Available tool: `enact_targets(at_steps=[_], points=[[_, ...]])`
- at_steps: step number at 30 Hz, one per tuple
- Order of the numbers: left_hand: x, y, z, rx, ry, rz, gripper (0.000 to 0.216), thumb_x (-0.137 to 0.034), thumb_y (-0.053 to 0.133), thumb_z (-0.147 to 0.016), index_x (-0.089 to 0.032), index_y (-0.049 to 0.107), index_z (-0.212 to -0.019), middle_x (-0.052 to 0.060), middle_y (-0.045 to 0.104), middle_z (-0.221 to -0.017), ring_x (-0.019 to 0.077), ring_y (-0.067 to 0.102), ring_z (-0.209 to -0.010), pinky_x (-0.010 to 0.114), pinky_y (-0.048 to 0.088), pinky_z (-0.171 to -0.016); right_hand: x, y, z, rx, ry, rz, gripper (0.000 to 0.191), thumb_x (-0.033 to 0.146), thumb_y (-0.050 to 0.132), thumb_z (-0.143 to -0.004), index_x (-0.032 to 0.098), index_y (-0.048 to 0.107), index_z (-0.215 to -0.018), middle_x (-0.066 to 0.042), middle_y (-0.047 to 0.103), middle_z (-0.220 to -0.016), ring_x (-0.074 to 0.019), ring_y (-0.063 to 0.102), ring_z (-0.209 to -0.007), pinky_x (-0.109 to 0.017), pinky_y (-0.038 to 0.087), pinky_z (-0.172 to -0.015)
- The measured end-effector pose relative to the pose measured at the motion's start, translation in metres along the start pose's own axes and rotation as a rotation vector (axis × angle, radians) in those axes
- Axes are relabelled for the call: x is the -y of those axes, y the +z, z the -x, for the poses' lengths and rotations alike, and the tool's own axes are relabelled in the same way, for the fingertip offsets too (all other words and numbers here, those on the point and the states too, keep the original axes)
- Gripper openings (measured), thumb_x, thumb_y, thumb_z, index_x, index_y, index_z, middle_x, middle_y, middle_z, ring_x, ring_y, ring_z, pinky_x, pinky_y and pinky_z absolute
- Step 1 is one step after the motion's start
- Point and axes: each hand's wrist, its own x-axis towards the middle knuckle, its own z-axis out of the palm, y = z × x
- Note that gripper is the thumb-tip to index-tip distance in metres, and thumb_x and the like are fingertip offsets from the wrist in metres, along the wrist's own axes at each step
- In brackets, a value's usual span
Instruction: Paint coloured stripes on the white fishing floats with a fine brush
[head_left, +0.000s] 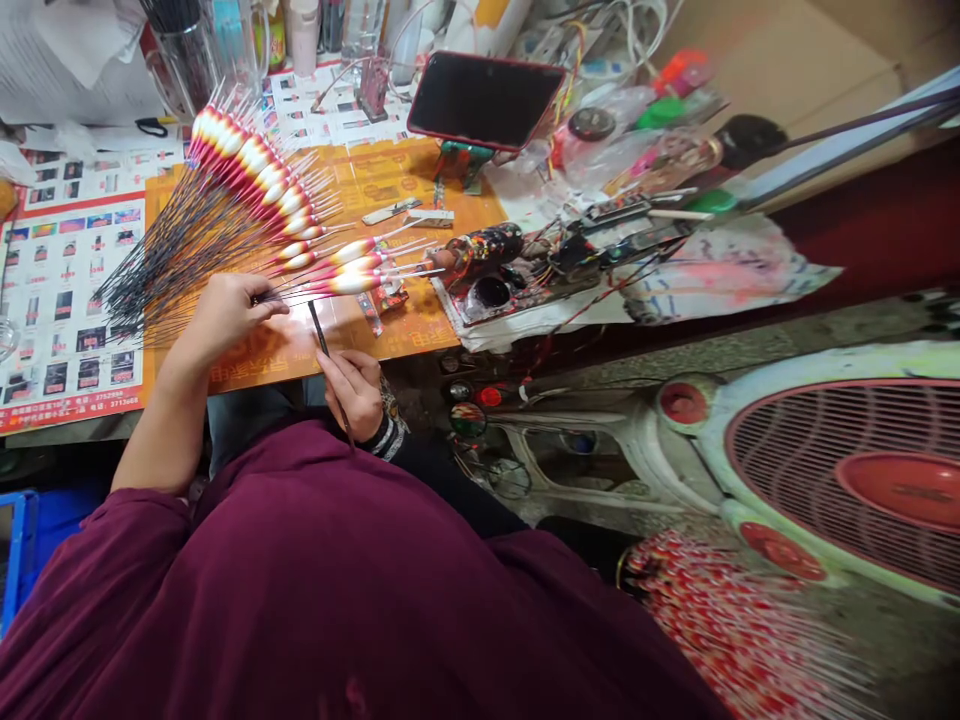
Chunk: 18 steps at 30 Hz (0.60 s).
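Observation:
My left hand [229,318] is over the orange board, its thumb and fingers pinched on the thin dark stems of a few painted sticks. Their teardrop bodies [351,276], coloured white, yellow and red, point right and end in pale thin tips. Below and to the right, my right hand [354,392] is closed round a slim dark paintbrush [318,326], which slants with its upper end close to those stems. A fanned row of similar painted sticks [259,172] lies beyond my left hand, black stems toward the left. My palms are partly hidden.
A phone [486,100] stands propped at the back. Paint-stained tools [487,245] and bottles crowd the right of the orange board [420,335]. Jars and cups line the rear. A white-and-red fan [847,470] stands at right, above a bundle of red-and-white sticks [720,620].

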Motion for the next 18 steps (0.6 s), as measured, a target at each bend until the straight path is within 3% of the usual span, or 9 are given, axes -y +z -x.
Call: enact_targets(at_steps=[13, 18], points=[[-0.005, -0.003, 0.001, 0.003, 0.010, -0.066, 0.013, -0.028, 0.079, -0.089, -0.018, 0.078, -0.081, 0.002, 0.073, -0.076, 0.0166, 0.065, -0.074, 0.028, 0.042, -0.071, -0.002, -0.003, -0.001, -0.003, -0.035, 0.020, 0.050, 0.024, 0.053, -0.104, 0.025, 0.061, -0.154, -0.010, 0.072, -0.142, -0.0303, 0.064, -0.127, -0.051, 0.059, -0.111], [-0.002, -0.014, 0.006, -0.043, 0.029, -0.209, 0.016, -0.028, 0.067, -0.097, -0.018, 0.076, -0.089, 0.006, 0.074, -0.090, 0.0202, 0.065, -0.085, 0.031, 0.043, -0.076, -0.005, -0.006, -0.001, -0.049, -0.124, 0.015, 0.050, 0.023, 0.052, -0.103, 0.023, 0.062, -0.152, -0.011, 0.075, -0.137, -0.0297, 0.065, -0.122, -0.050, 0.062, -0.104]])
